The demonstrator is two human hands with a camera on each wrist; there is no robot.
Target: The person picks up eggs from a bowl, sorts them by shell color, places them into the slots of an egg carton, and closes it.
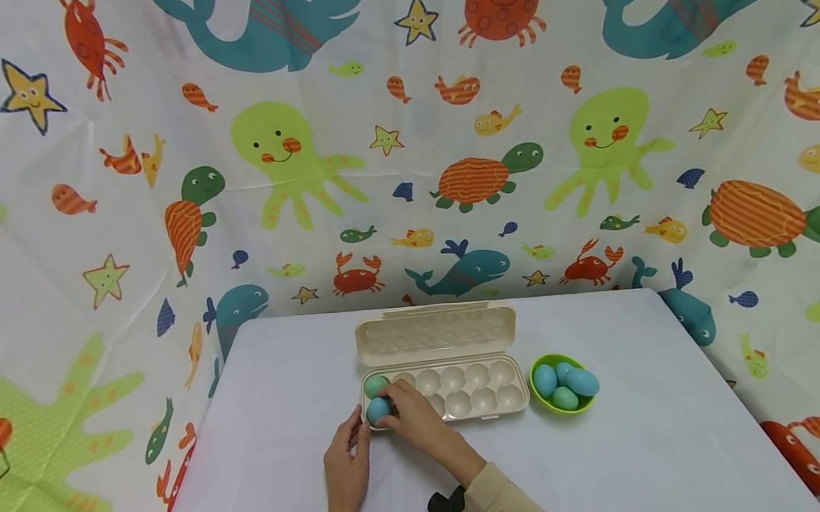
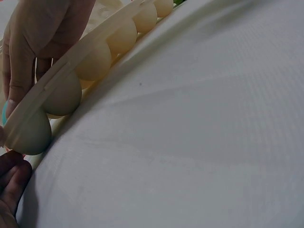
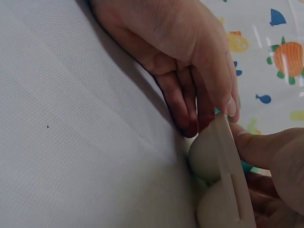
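The beige egg carton (image 1: 446,424) lies with its lid raised, a green egg (image 1: 374,384) in its back left cup. At the front left cup, my right hand (image 1: 416,418) holds a blue egg (image 1: 378,410) between thumb and fingers. My left hand (image 1: 346,460) grips the carton's left end near the front corner. In the right wrist view the left hand (image 3: 190,52) has its thumb at the rim and fingers beside the cup. The left wrist view shows the right hand (image 2: 45,33) reaching over the carton rim, with the blue egg mostly hidden.
Right of the carton stands a green bowl (image 1: 562,409) with several blue and green eggs. A black object (image 1: 445,507) lies beside the right sleeve (image 1: 507,503). Behind the white table (image 1: 265,425) hangs a curtain (image 1: 391,194) printed with sea animals.
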